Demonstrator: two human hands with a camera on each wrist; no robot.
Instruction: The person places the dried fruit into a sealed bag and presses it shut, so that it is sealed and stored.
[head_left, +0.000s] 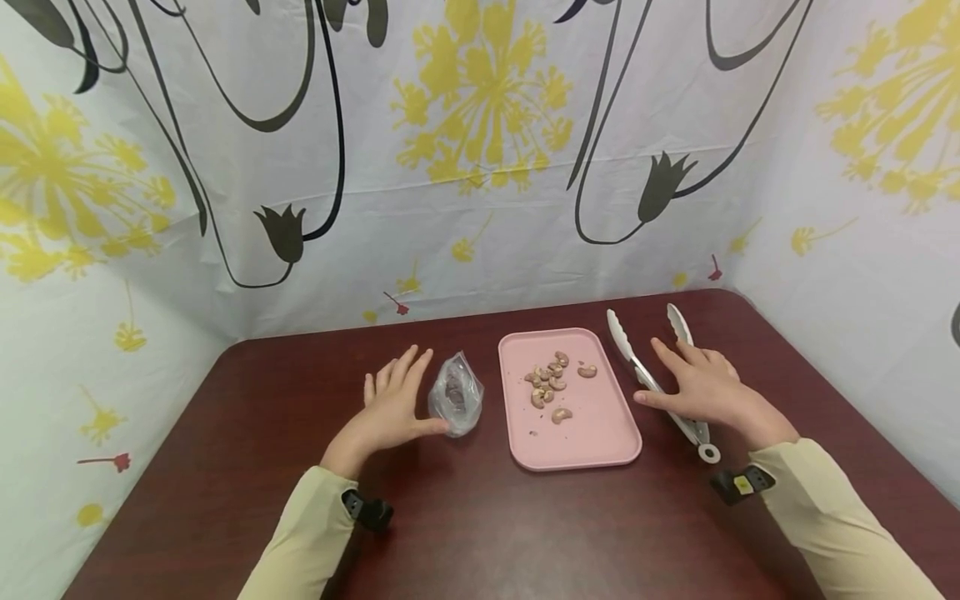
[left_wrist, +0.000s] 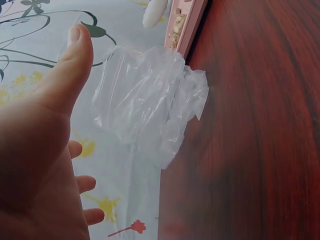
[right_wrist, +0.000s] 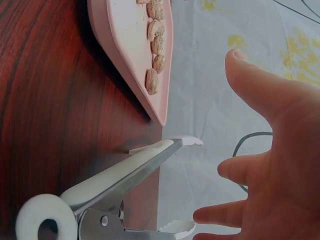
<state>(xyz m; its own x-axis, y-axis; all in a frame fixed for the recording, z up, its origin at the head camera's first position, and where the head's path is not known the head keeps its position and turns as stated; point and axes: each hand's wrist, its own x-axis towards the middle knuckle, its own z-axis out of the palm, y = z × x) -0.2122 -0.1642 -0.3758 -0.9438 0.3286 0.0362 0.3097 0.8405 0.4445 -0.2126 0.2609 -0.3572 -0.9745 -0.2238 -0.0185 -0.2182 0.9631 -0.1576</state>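
A clear plastic bag (head_left: 456, 396) stands crumpled on the table, its mouth partly open. Beside it on the left is my left hand (head_left: 392, 407), fingers spread; the left wrist view shows the bag (left_wrist: 145, 95) past the raised thumb. A pair of tongs (head_left: 651, 379) with white tips and metal arms lies spread apart to the right of the pink tray (head_left: 577, 446). My right hand (head_left: 701, 387) hovers over the tongs with spread fingers, and the right wrist view shows the tongs (right_wrist: 120, 175) below and left of it. Several cashews (head_left: 557, 383) lie on the tray.
The dark red-brown table (head_left: 480, 533) runs back to a wall covering (head_left: 360, 167) with yellow and grey flower patterns. Small crumbs lie on the tray around the cashews. A black strap device (head_left: 367, 510) is on the left wrist, and another (head_left: 742, 483) on the right.
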